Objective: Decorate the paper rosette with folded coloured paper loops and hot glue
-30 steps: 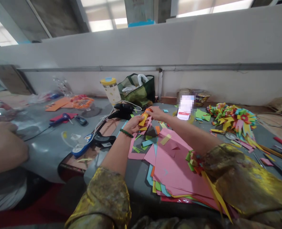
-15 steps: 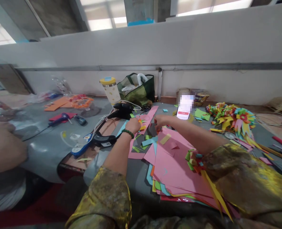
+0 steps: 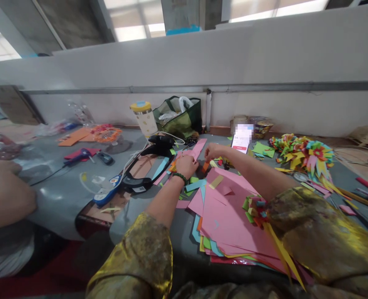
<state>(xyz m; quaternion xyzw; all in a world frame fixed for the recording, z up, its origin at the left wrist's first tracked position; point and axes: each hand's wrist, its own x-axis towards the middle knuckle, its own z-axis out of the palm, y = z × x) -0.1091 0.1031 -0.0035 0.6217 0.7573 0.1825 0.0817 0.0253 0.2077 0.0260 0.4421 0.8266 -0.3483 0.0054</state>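
Note:
My left hand, with a green bead bracelet at the wrist, rests palm down on a pink paper strip amid coloured scraps, fingers curled. My right hand is just to its right, fingers pinched near the strip's edge and a small orange scrap; what it grips is too small to name. A stack of pink and coloured paper sheets lies under my right forearm. A small paper flower sits by my right sleeve.
A black glue gun with a white cord lies left of my hands. A phone, a green bag, a yellow-lidded bottle and a heap of paper flowers stand behind. Another person's hand is at the far left.
Earlier both hands held a yellow-orange folded piece up. They came down to the table, and my left hand has shifted right onto the pink strip.

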